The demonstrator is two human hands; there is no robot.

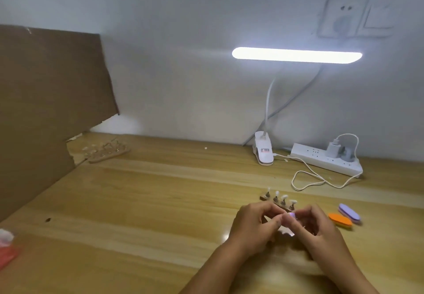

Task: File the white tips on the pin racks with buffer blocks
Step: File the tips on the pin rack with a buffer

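A wooden pin rack (276, 199) with several white tips on pins lies on the table just beyond my hands. My left hand (257, 225) has its fingers curled at the rack's near end, where they pinch it. My right hand (314, 227) pinches a small purple buffer block (291, 215) against a tip there; the block and that tip are mostly hidden by fingers. An orange buffer block (340, 219) and a purple one (350, 212) lie to the right. A second pin rack (105, 151) sits far left by the cardboard.
A clip lamp (263, 150) with a lit bar (296, 55) stands at the back, next to a white power strip (325, 159) with a looping cable (307, 180). A cardboard sheet (46, 110) leans at the left. A red and white item (6, 247) lies at the left edge.
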